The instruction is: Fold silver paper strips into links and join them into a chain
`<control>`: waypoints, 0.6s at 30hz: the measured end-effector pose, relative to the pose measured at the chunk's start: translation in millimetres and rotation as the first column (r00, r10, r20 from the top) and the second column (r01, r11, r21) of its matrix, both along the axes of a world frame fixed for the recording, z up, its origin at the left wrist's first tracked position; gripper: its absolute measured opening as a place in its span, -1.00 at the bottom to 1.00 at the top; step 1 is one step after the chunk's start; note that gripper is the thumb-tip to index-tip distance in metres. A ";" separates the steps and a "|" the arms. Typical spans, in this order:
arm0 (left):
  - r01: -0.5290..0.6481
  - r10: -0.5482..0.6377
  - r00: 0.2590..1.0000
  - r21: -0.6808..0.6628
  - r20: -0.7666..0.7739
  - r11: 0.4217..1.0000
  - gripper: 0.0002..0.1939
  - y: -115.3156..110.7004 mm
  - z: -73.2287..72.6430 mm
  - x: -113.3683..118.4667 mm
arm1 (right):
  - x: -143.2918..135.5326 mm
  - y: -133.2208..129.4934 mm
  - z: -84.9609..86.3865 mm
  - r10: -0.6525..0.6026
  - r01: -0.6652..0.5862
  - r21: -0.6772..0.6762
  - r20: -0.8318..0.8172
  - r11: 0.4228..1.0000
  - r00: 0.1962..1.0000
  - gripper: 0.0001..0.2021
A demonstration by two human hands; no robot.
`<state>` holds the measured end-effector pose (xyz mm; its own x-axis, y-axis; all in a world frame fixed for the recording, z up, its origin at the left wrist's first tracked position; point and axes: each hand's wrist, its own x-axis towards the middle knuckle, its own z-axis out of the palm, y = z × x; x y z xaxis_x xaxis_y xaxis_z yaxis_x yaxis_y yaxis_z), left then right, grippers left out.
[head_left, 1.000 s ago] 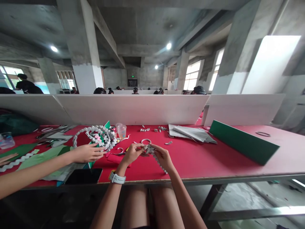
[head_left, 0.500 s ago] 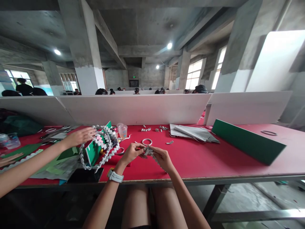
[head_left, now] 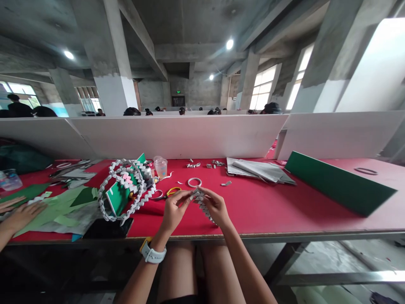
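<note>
Both my hands pinch a folded-paper chain (head_left: 204, 205) in front of me, above the red table. My left hand (head_left: 175, 207) is closed on its upper end, with a watch on that wrist. From the other side my right hand (head_left: 217, 205) grips the same end, and the zigzag strip hangs down beside its palm. A roll of tape (head_left: 194, 182) lies flat just beyond my fingertips. Yellow-handled scissors (head_left: 173, 191) lie by my left hand. Small folded paper pieces (head_left: 193, 165) are scattered farther back.
A long woven paper chain (head_left: 104, 211) is draped over a green board at left, near a plastic cup (head_left: 160, 167). A co-worker's hand (head_left: 27, 216) rests over green paper (head_left: 63, 211). Paper sheets (head_left: 259, 171) and a green panel (head_left: 338, 185) stand right, before a white divider (head_left: 177, 137).
The co-worker's hand has left the long draped chain and moved left to the green papers. My hands still hold the chain end, and the yellow scissors handle now shows.
</note>
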<state>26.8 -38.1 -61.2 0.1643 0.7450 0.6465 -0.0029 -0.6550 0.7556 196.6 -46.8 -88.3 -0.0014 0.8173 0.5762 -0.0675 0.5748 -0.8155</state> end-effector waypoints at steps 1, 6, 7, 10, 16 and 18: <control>-0.042 0.042 0.999 0.036 0.006 0.998 -0.79 -2.6 -1.3 0.7 | -1.1 -1.5 -0.1 -0.014 0.014 0.015 0.009 1.000 1.000 -0.66; -0.219 0.218 0.975 0.019 0.045 0.975 -0.82 -14.5 -0.7 3.3 | -5.2 -10.6 7.3 -0.107 0.089 0.160 0.110 0.983 0.988 -0.66; -0.236 0.237 0.970 -0.016 0.059 0.972 -0.81 -16.9 -0.1 4.0 | -6.0 -12.4 9.4 -0.137 0.110 0.188 0.136 0.976 0.981 -0.65; -0.248 0.262 0.955 -0.108 0.140 0.963 -0.79 -23.9 -0.8 8.3 | -8.6 -17.7 13.9 -0.197 0.152 0.225 0.192 0.962 0.961 -0.61; -0.358 0.395 0.855 -0.169 0.335 0.918 -0.80 -36.5 -16.6 25.0 | -16.9 -28.7 13.1 -0.123 0.106 0.117 0.147 0.987 0.981 -0.57; -0.386 0.412 0.836 -0.146 0.363 0.911 -0.84 -40.0 -22.2 27.9 | -19.6 -32.7 12.5 -0.074 0.071 0.039 0.076 0.997 0.994 -0.56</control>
